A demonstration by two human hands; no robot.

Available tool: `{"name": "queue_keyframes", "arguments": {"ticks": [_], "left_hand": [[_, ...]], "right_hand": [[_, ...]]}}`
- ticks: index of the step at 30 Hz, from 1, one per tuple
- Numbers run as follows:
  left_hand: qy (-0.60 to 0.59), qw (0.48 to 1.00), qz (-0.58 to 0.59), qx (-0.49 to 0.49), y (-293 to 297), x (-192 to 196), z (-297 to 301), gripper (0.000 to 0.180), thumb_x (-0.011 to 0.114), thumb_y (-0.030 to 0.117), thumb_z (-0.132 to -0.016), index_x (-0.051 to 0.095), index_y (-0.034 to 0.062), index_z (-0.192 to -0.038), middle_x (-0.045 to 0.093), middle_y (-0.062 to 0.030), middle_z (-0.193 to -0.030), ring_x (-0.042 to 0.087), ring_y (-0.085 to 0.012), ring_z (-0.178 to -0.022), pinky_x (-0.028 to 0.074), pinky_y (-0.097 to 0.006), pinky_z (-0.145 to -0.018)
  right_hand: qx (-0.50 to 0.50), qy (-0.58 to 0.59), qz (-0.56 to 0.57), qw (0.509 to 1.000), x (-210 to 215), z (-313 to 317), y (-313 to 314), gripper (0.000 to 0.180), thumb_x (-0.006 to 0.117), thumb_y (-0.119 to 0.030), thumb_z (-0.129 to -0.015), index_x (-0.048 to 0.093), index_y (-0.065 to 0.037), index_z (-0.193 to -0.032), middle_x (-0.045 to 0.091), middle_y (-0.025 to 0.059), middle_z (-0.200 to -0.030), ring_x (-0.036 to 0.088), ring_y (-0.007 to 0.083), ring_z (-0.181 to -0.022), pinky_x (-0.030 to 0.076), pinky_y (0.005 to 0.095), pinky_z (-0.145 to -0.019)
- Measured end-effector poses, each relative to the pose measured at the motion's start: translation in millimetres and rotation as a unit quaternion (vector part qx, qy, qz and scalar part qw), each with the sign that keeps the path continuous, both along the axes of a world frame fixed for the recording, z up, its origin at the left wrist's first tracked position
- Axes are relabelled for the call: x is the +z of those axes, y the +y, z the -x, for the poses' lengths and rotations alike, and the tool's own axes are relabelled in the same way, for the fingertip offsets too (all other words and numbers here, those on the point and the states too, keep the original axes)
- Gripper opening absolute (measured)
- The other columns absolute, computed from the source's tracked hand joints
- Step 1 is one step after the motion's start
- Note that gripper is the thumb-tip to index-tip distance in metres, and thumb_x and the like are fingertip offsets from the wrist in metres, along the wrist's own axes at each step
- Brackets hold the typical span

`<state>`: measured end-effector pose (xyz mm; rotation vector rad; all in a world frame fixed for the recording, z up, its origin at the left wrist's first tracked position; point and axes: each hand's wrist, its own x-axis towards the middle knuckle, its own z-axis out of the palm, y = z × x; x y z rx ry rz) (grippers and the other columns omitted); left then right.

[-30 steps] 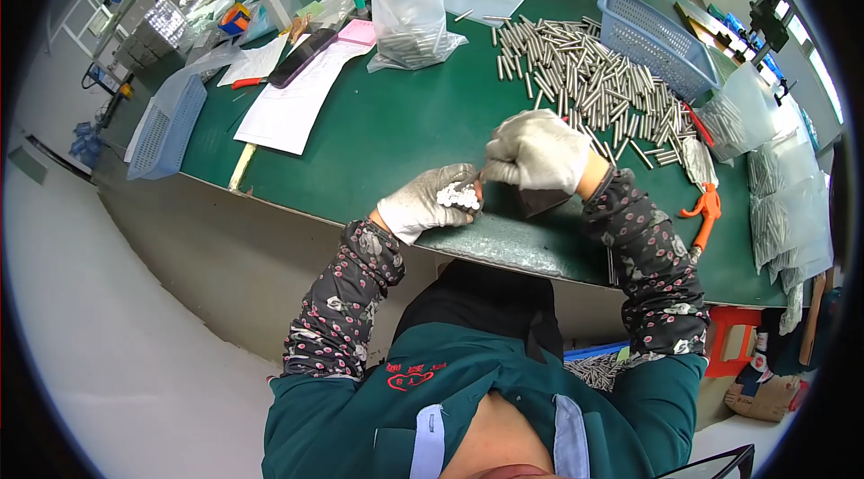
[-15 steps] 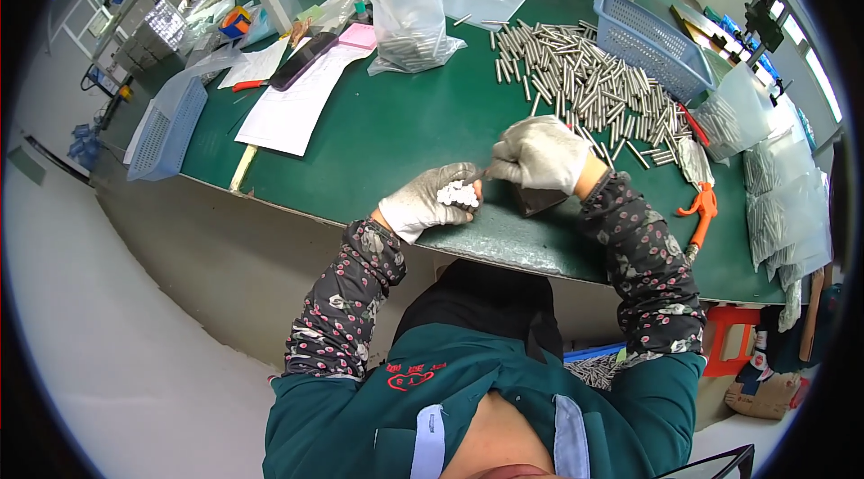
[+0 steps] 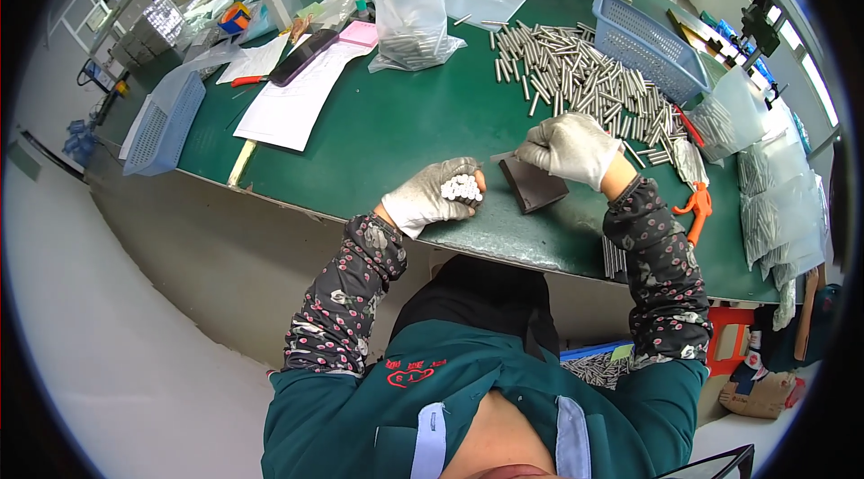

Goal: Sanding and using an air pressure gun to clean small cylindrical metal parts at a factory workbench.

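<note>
My left hand (image 3: 432, 195), in a whitish work glove, is closed round a bundle of metal pins (image 3: 461, 188), whose bright ends face up. To its right, my gloved right hand (image 3: 569, 148) has its fingers pinched together. A thin grey piece, apparently a single metal pin (image 3: 500, 157), pokes out to the left of the fingertips. Just below that hand lies a dark brown block (image 3: 535, 187) on the green table. Beyond my right hand spreads a large loose pile of metal pins (image 3: 585, 74).
A blue basket (image 3: 652, 45) stands behind the pile. Filled clear bags (image 3: 778, 200) line the right side, near an orange-handled air gun (image 3: 696, 207). Several pins (image 3: 614, 257) lie by the front edge (image 3: 504, 258). Papers (image 3: 283, 110), a phone (image 3: 303, 58) and another basket (image 3: 166, 128) are left.
My right hand has shifted right and slightly up, away from the left hand, uncovering more of the dark block. The left hand still grips the bundle, its pin ends more in view.
</note>
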<state>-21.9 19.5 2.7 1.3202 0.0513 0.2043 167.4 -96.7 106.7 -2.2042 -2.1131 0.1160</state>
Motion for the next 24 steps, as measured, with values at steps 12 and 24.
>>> {"name": "queue_keyframes", "arguments": {"ticks": [12, 24], "left_hand": [[-0.028, 0.999, 0.015, 0.017, -10.7, 14.5, 0.8, 0.089, 0.067, -0.011, -0.059, 0.024, 0.0083, -0.135, 0.05, -0.0006, -0.08, 0.048, -0.0089, -0.075, 0.041, -0.02, -0.071], [0.018, 0.999, 0.026, 0.042, -8.8, 15.8, 0.5, 0.095, 0.069, -0.009, -0.057, 0.021, 0.0086, -0.137, 0.041, -0.004, -0.111, 0.045, -0.0117, -0.092, 0.04, -0.023, -0.079]], "right_hand": [[-0.044, 0.048, 0.051, 0.997, 3.6, 17.8, 4.5, 0.034, 0.051, -0.04, -0.075, 0.068, -0.011, -0.08, 0.064, 0.0129, -0.074, 0.062, 0.0294, -0.069, 0.049, 0.0361, -0.066], [-0.023, 0.012, 0.019, 0.999, 17.8, 23.0, 16.6, 0.028, 0.054, -0.036, -0.075, 0.068, -0.012, -0.076, 0.062, 0.0118, -0.067, 0.061, 0.0283, -0.063, 0.049, 0.0363, -0.06]]}}
